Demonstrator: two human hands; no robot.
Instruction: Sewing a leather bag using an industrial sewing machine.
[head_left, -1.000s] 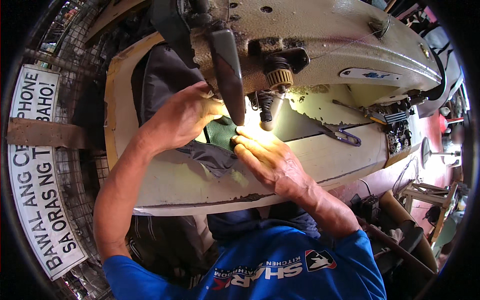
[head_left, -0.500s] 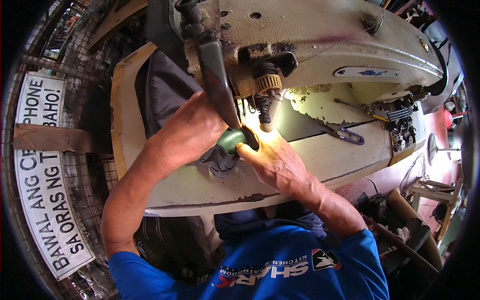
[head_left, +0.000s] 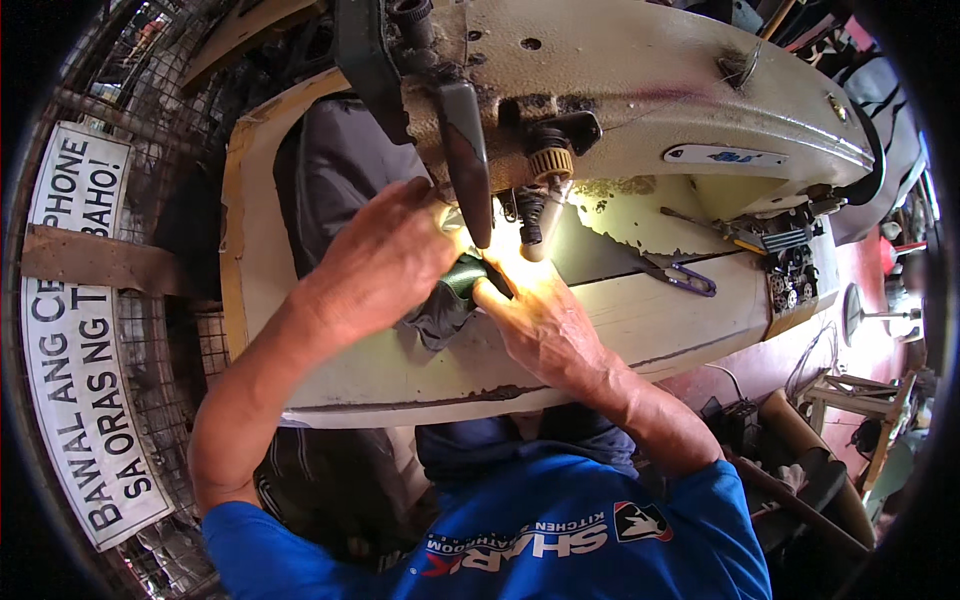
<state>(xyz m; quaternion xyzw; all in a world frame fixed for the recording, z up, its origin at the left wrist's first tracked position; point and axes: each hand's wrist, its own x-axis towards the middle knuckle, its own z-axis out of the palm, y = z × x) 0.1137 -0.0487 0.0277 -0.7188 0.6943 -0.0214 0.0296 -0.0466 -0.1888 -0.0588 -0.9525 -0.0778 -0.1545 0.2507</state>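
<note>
A large beige sewing machine (head_left: pixel 640 85) spans the table, its lamp glowing beside the needle area. Dark grey fabric (head_left: pixel 340 165) lies left of the machine head, with a loose fold on the near side. A dark green textured piece (head_left: pixel 462 274) shows between my hands, against the grey cloth. My left hand (head_left: pixel 385 250) is closed on the fabric just left of the needle area, fingers bent, tips partly hidden. My right hand (head_left: pixel 545 315) grips the green piece from the right, thumb on top and fingers under the lamp. Glare and the machine's dark lever hide the needle.
Right of my hands lie purple-handled thread snips (head_left: pixel 690 280) and a screwdriver (head_left: pixel 700 226). A holder with several metal bobbins (head_left: pixel 793 290) stands at the table's right end. The pale table's near edge (head_left: pixel 400 412) runs before me; wire mesh (head_left: pixel 150 400) with a sign rises at left.
My left hand has turned slightly and its fingers have risen beside the machine head. Less of the green piece shows between my hands. My right hand keeps its grip; the whole view has shifted a little.
</note>
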